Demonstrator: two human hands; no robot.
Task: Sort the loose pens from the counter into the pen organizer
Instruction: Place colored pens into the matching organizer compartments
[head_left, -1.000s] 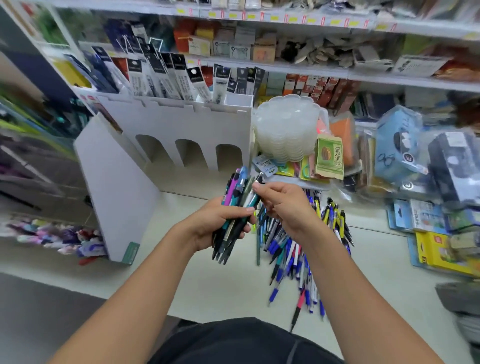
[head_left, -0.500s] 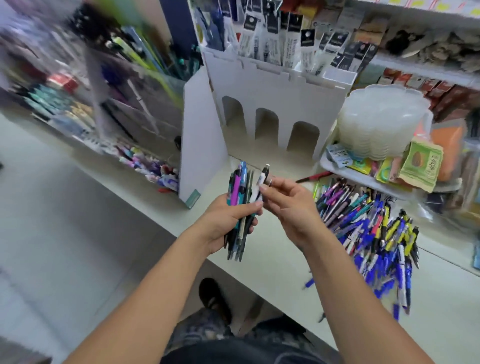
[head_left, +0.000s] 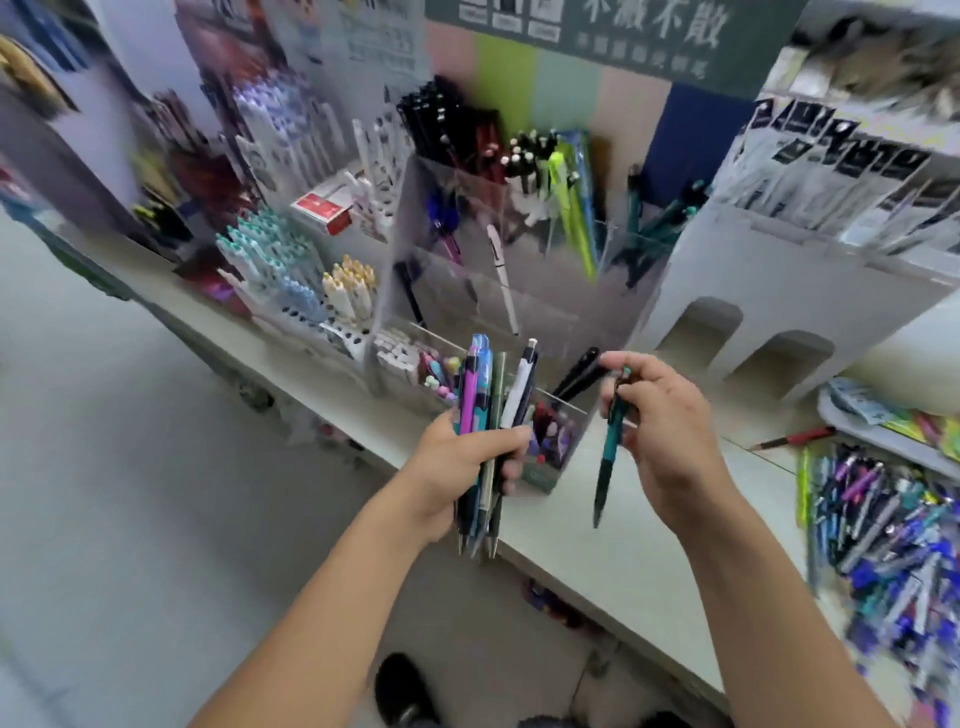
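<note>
My left hand (head_left: 457, 467) grips a bundle of pens (head_left: 485, 415) upright: pink, blue, grey and white ones among them. My right hand (head_left: 660, 431) pinches a single teal pen (head_left: 609, 452), tip pointing down, just right of the bundle. Straight behind both hands stands the clear acrylic pen organizer (head_left: 415, 249), its compartments holding black, blue, white, yellow-green and teal pens. The pile of loose pens (head_left: 883, 530) lies on the white counter (head_left: 623, 545) at the far right, blurred.
A white cardboard castle-shaped display (head_left: 779, 291) stands right of the organizer. Left of it are racks of pastel pens (head_left: 270, 254) and a red box (head_left: 322, 208). A red pencil (head_left: 795, 439) lies on the counter. The counter edge runs diagonally; the floor and my shoe (head_left: 405, 691) are below.
The view has swung left from the loose pile to the clear organizer. My right hand has drawn a teal pen away from the bundle, which stays in my left hand.
</note>
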